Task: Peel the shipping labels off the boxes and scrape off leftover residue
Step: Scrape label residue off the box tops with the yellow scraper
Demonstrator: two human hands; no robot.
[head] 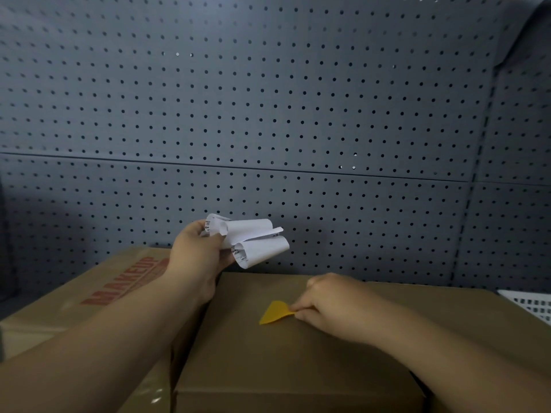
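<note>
Cardboard with red MAKEUP lettering makes up the printed box [89, 293] below and to the left of the left grip [196, 254], whose forearm crosses above it. That grip is raised off the boxes, with fingers and thumb curled round a bunch of curled white labels [253, 242]. The labels are free of any box, show barcode print at their rolled ends and stick out to the grip's right. Below it and to its right stands a plain brown box [268, 368], just beside the printed one. On its top, just left of the right grip [331, 302], lies a yellow scraper [275, 312] with its wide edge pointing left. The right grip pinches its narrow end and rests on the box top. Far to that grip's right, a white slotted basket [530, 305] shows at the edge. Grey pegboard [268, 99] fills the wall behind both grips.
</note>
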